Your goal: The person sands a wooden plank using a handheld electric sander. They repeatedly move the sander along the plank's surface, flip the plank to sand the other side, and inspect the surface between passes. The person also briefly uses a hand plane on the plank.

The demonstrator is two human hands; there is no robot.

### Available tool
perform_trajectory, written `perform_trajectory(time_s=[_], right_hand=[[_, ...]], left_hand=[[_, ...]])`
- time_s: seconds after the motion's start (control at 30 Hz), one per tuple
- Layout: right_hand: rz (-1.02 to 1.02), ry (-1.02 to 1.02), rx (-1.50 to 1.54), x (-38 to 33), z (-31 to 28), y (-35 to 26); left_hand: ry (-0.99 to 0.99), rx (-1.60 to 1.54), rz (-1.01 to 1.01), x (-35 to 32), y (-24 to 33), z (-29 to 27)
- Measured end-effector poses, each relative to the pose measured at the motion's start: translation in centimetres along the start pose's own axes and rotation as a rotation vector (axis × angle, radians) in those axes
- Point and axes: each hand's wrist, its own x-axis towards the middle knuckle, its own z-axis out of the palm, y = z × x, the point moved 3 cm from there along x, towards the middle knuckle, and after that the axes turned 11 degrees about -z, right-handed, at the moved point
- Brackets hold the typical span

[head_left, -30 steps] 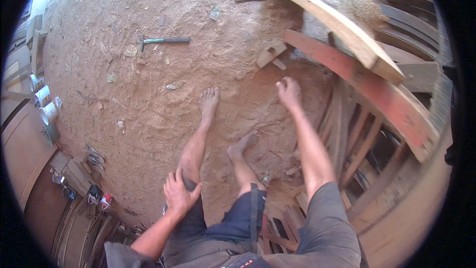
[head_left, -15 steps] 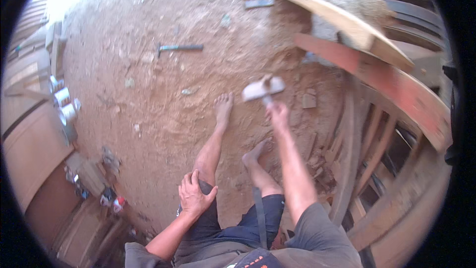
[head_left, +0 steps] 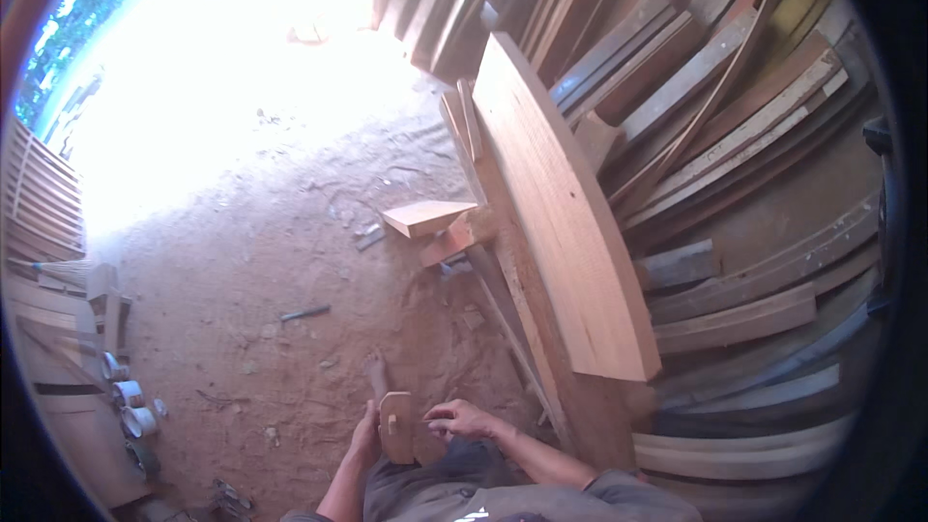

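Note:
My left hand [head_left: 364,433] grips a wooden marking gauge [head_left: 394,425], a flat brown block with rounded corners and a small square stem end in its face. The gauge is held low over my lap. Just right of it, my right hand [head_left: 462,420] is closed in a pinch, its fingertips pointing at the gauge; whatever they hold, if anything, is too small to make out. To the right, a broad pale plank [head_left: 570,222] lies on a long timber beam [head_left: 532,319].
A hammer [head_left: 305,313] lies on the dirt floor [head_left: 242,367] ahead. A pale wood offcut [head_left: 425,217] rests by the beam. Stacked boards [head_left: 744,319] fill the right side. Several white rolls [head_left: 128,393] stand along the left, near wooden panels [head_left: 82,445].
My right hand has drawn back toward my lap. The gauge has passed to my left hand, which has left my knee. My view has swung up and right, bringing the pale plank fully into sight.

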Motion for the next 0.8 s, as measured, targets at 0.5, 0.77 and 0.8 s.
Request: perform_trajectory(time_s=[0.5,0.77,0.8], right_hand=[[-0.567,0.693,-0.495,-5.6,-0.1,-13.2],[-0.506,0.424,-0.578,0.4,2.6,-18.7],[-0.431,0.429,-0.62,2.0,2.5,-19.5]], left_hand=[[-0.032,-0.031,0.628,-17.4,9.6,9.5],[0.008,0.134,0.689,-13.9,18.9,11.1],[-0.003,0.165,0.673,-13.6,20.5,11.7]])
